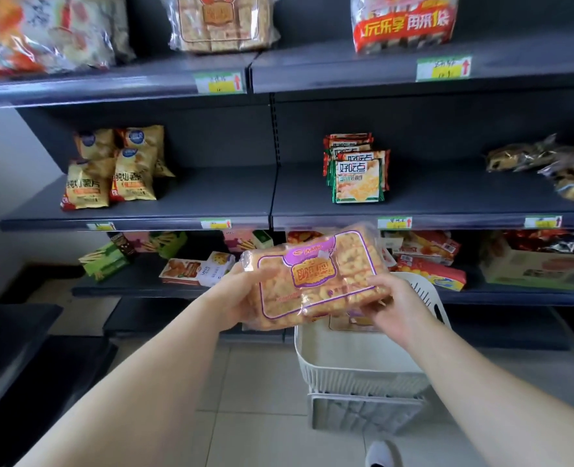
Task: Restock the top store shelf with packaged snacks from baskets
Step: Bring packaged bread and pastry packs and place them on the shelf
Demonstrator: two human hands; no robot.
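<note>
The left hand (245, 293) grips the left edge of a clear-wrapped snack pack (315, 278), thumb on its face and fingers curled beneath; the right hand (395, 308) grasps the pack's lower right corner, fingers wrapped over the wrapper; both bare forearms reach in from the bottom of the view. The pack is held in the air, slightly tilted, its purple-bordered label facing up toward the camera; it sits in front of the lower shelf (137, 281) and just under the front edge of the middle shelf (211, 197).

Directly below the right hand stands a white basket (363, 365), stacked on a grey basket (363, 416) on the tiled floor; part of another wrapped pack (353, 321) shows inside the white one, by its far wall; a white shoe (380, 455) shows at the bottom edge.

On the middle shelf, yellow crisp bags (117, 170) stand toward its left end, green-and-red cracker packets (358, 173) stand in a row right of the centre upright, and clear-wrapped pastries (548, 166) lie at the right end. The lower shelf holds assorted boxes and bags.

On the top shelf (110, 89), a matching pack (221, 21) stands near the middle, a red-banded bag (403, 25) stands to its right, and cracker bags (42, 32) crowd the left end; price tags (219, 83) are fixed along the front edge.
</note>
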